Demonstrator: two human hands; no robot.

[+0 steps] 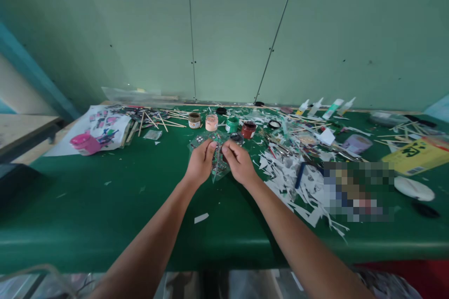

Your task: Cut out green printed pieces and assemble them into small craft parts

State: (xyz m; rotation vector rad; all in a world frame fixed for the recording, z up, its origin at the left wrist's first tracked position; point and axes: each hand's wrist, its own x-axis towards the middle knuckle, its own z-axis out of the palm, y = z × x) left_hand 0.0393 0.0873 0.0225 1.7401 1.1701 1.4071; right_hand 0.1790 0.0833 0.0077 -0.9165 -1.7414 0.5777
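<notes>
Both my hands meet over the middle of the green table [105, 205]. My left hand [200, 161] and my right hand [238, 161] have their fingers closed on a small clear plastic bag [217, 166] with small dark pieces inside, held between them just above the cloth. Behind the hands stands a row of small paint jars: a brown one [194, 120], a pink one [211, 122], a green one [232, 124] and a dark red one [249, 129].
White paper scraps [291, 182] lie heaped to the right. Wooden sticks [164, 121], printed sheets [105, 128] and a pink cup [85, 144] sit at the left back. Glue tubes [326, 108], a yellow box [416, 154] and a white plate [414, 188] are at the right.
</notes>
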